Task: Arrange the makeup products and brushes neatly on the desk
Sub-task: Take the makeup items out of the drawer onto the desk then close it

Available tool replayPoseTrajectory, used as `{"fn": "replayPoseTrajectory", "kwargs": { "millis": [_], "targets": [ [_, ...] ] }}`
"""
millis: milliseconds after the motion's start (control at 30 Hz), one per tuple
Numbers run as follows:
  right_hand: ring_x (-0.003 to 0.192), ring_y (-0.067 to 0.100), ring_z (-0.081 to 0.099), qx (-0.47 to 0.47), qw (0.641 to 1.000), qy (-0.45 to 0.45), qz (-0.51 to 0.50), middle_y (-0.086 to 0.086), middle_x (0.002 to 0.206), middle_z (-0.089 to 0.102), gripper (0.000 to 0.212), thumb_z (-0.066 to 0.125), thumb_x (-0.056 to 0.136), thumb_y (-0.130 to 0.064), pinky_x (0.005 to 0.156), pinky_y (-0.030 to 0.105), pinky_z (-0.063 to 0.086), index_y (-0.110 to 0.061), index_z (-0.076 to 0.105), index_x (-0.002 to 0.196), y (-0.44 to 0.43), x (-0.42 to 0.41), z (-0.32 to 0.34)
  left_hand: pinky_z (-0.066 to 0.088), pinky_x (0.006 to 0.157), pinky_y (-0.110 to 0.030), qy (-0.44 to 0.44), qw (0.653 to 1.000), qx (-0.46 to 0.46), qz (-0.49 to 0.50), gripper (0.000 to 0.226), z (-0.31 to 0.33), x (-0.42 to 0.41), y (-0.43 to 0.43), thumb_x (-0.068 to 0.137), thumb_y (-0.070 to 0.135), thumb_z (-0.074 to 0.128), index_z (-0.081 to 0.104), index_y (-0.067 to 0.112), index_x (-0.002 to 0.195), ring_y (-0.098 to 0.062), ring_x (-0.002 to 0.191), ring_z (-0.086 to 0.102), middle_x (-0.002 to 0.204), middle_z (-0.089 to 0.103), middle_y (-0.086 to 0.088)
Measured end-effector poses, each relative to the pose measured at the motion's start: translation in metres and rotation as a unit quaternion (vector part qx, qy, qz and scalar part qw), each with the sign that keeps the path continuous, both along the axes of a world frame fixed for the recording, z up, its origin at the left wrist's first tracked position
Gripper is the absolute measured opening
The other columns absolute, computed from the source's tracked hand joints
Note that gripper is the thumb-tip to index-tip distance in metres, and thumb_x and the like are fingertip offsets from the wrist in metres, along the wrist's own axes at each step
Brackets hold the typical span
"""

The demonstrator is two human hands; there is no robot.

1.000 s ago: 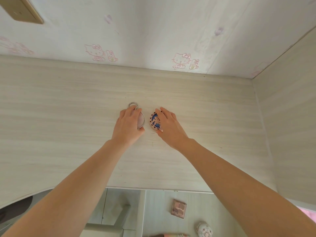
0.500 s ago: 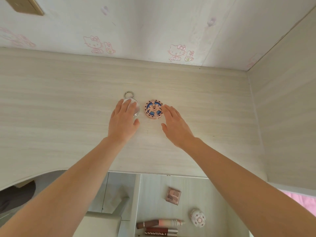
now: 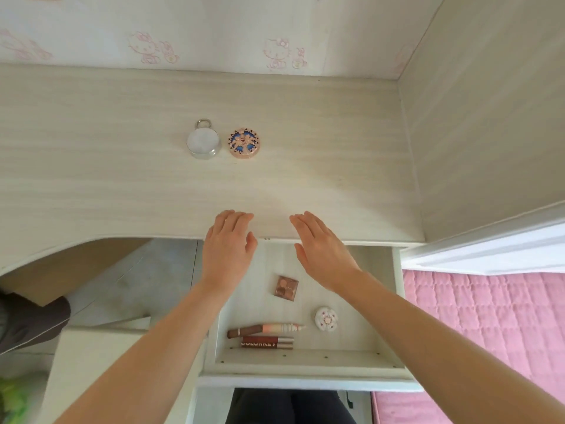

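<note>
The pale bench point(image 3: 305, 154) is carrying a clear jar point(image 3: 204, 143) and a patterned compact point(image 3: 244, 143) side by side, well beyond the left hand point(image 3: 227, 249). The open drawer point(image 3: 367, 358) under the right hand point(image 3: 324, 255) is holding a palette point(image 3: 286, 287).

At twelve o'clock one clear jar point(image 3: 204, 144) and one patterned compact point(image 3: 244, 143) are counted; at six o'clock, two tubes point(image 3: 266, 329) point(image 3: 267, 342), one square palette point(image 3: 286, 288) and one white compact point(image 3: 326, 318).

The single head-mounted wide-angle camera looks steeply down over the desk point(image 3: 122, 185) and open drawer point(image 3: 305, 361), close above both.
</note>
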State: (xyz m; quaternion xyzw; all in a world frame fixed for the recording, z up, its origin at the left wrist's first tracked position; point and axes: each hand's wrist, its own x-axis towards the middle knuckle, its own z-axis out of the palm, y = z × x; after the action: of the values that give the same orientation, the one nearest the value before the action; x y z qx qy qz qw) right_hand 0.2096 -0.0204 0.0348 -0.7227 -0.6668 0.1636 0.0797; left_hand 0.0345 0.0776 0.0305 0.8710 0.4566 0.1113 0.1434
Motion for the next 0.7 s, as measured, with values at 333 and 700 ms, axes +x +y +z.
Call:
{"fn": "replayPoseTrajectory", "kwargs": {
  "millis": [333,700],
  "targets": [
    [0.138,0.020,0.032,-0.067,0.996,0.044,-0.024,0.004,0.143,0.042,0.051,0.046,0.096,-0.016,0.110,0.029,0.031,-0.010,0.034,0.144,-0.099,-0.015,-0.070,0.051,0.088,-0.034,0.061,0.993,-0.089,-0.041,0.037,-0.067,-0.003,-0.086,0.083,0.011,0.063,0.060,0.011,0.120,-0.022,0.116,0.054,0.116,0.062,-0.003],
    [0.129,0.028,0.035,-0.244,0.961,0.040,-0.128,0.006,0.144,0.033,0.053,0.044,0.097,-0.032,0.099,0.038,0.042,-0.011,0.029,0.143,-0.125,-0.016,-0.153,0.040,0.102,-0.034,0.162,0.967,-0.182,-0.071,0.063,-0.157,0.023,-0.102,0.087,0.022,0.061,0.033,0.017,0.144,-0.020,0.135,0.031,0.147,0.035,-0.001]
  ]
}}
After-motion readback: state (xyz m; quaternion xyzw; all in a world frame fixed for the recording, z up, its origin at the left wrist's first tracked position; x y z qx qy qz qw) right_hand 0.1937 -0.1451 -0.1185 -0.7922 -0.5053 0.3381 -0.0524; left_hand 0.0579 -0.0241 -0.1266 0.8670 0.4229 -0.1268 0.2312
